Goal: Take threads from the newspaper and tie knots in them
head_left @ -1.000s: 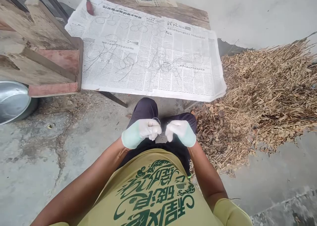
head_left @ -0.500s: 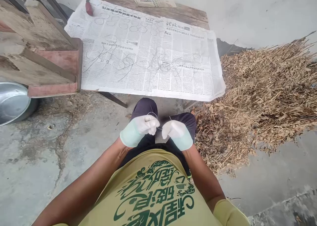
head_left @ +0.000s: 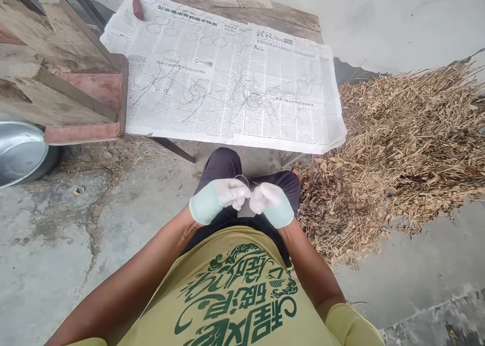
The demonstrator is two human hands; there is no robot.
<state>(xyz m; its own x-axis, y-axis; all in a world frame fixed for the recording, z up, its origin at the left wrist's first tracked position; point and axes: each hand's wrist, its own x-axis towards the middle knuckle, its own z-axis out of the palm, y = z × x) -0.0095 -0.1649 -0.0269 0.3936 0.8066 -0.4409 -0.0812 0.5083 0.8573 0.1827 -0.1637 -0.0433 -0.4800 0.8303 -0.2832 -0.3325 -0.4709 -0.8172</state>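
Observation:
My left hand (head_left: 223, 197), in a white and pale green glove, is closed in a pinch above my lap. A thin wire (head_left: 243, 177) curves up in a loop from its fingertips. My right hand (head_left: 270, 200), gloved alike, is pinched shut close beside it, and a short wire end sticks out above its fingers. The fingertips of both hands nearly meet, with the wire between them. In front of me, several wire rings (head_left: 207, 41) and tangled wire pieces (head_left: 252, 96) lie on newspaper sheets (head_left: 227, 129) spread over a table.
A red-handled tool (head_left: 138, 7) lies at the table's far left corner. A wooden chair or stool (head_left: 85, 129) stands at left, with a metal basin (head_left: 22, 151) below it. Dried plant stalks (head_left: 409, 159) are heaped on the right beside the wall.
My hands have come closer together. The wire loop at my left fingertips has shifted slightly right, and the wire end at my right hand now leans left.

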